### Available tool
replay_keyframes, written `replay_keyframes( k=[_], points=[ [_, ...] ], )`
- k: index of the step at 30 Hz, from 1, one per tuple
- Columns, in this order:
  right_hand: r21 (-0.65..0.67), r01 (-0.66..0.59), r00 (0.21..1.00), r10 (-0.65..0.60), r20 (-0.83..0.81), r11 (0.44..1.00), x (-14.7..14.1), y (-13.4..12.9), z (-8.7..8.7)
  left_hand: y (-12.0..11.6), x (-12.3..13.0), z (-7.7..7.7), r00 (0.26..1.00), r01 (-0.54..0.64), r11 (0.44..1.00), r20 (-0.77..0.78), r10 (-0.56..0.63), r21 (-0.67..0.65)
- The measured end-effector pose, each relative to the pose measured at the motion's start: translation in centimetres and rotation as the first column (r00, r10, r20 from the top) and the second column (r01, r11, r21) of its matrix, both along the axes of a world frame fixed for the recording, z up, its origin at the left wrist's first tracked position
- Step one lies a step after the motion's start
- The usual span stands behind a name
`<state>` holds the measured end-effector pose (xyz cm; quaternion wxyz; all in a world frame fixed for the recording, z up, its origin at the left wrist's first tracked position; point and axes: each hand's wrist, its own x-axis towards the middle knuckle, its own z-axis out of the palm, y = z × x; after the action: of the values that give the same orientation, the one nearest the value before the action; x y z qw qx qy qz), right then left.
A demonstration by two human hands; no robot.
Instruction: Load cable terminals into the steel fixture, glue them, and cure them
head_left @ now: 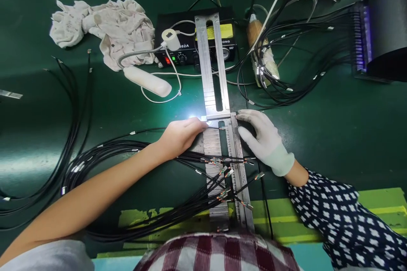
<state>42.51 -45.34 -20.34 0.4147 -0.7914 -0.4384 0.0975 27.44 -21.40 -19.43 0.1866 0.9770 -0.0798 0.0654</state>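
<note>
My bare left hand is closed in a pinch on a thin black cable at the left edge of a slotted metal fixture. The cable's connector end lies across the fixture's slot. My gloved right hand rests at the fixture's right side, fingertips near its rail, thumb and fingers apart. A bundle of black cables runs under my left forearm. Several of their exposed connector ends lie over the fixture's lower half. A bright light glows beside my left fingertips.
Behind the fixture stands a black control box with dials. White cloths lie to its left, near a white lamp handle. At right are a wooden-handled tool, more cables and a dark machine with purple light.
</note>
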Motion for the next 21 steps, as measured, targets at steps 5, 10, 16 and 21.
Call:
replay_keyframes(
  k=[5, 10, 16, 21],
  points=[
    [-0.011, 0.002, 1.000, -0.002, -0.001, 1.000, 0.04, 0.05, 0.04, 0.37, 0.18, 0.07, 0.999, 0.032, 0.996, 0.036, -0.035, 0.085],
    [-0.018, 0.000, 1.000, 0.000, 0.002, 1.000, 0.03, 0.00, -0.01, 0.30, 0.34, 0.19, 0.996, 0.032, 0.999, 0.084, -0.032, 0.007],
    [-0.016, 0.004, 1.000, -0.003, 0.005, 1.000, -0.03, -0.09, -0.04, 0.71, -0.02, -0.34, 0.989, 0.089, 0.991, 0.108, -0.100, 0.102],
    [-0.015, 0.000, 1.000, 0.000, 0.012, 1.000, -0.03, -0.08, -0.06, 0.48, 0.14, -0.58, 0.980, 0.106, 0.994, 0.169, -0.106, 0.010]
  ],
)
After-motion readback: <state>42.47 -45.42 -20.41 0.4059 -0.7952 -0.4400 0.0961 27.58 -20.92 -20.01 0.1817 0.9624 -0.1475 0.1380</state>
